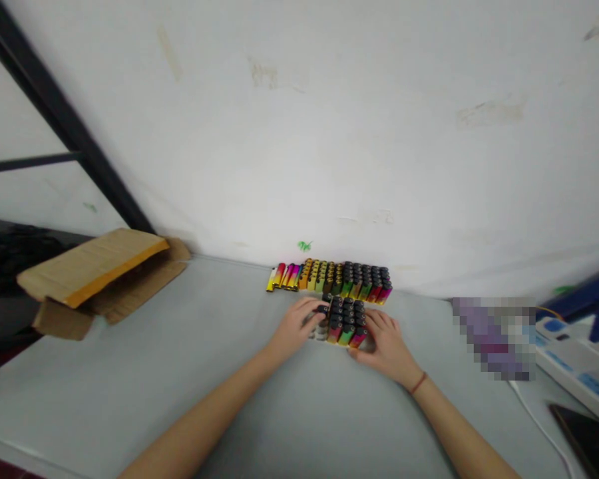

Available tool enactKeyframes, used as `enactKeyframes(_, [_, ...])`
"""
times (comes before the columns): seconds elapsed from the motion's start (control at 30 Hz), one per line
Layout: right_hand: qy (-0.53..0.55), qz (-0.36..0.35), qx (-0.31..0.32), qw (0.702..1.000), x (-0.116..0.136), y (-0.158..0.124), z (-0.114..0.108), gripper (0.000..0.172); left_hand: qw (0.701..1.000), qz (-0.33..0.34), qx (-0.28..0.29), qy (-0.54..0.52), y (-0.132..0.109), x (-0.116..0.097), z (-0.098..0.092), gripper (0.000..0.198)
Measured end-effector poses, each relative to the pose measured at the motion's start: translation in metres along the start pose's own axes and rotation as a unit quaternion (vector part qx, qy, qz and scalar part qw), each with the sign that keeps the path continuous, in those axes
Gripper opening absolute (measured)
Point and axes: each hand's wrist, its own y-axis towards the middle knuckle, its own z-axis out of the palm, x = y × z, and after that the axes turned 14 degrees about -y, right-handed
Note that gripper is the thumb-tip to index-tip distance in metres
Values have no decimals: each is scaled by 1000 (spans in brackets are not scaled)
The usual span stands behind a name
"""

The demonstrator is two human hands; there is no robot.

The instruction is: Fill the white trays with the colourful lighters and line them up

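A small block of upright colourful lighters with black caps (346,322) stands on the grey table (204,372). My left hand (297,326) presses against its left side, fingers curled around the end lighters. My right hand (387,342) cups its right side and front corner; a red string circles that wrist. Just behind, against the wall, a longer row of lighters (337,278) stands in a line, with a few at its left end lying tilted.
A flattened cardboard box (100,276) lies at the table's left rear corner beside a black metal frame (64,126). On the right are a blurred-out patch (494,336), a white and blue device (574,359), a white cable and a dark phone (586,439).
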Motion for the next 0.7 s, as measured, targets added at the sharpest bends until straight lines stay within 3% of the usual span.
enactKeyframes(0.17, [-1,6,3,1000,1,0,0,66,999,0,20,33,7,-2,1,25])
enactKeyframes(0.3, [-6,9,12,1000,0,-1,0,69,997,10,-3,76,9,1,0,19])
enactKeyframes(0.5, [-16,3,-7,1000,-8,-3,9,67,976,114,53,180,12,9,-3,19])
enactKeyframes(0.63, [-13,11,-26,1000,-11,-4,14,66,957,168,78,226,21,7,-20,23])
enactKeyframes(0.7, [-13,12,-22,1000,-11,-3,12,67,956,138,32,256,32,5,-36,25])
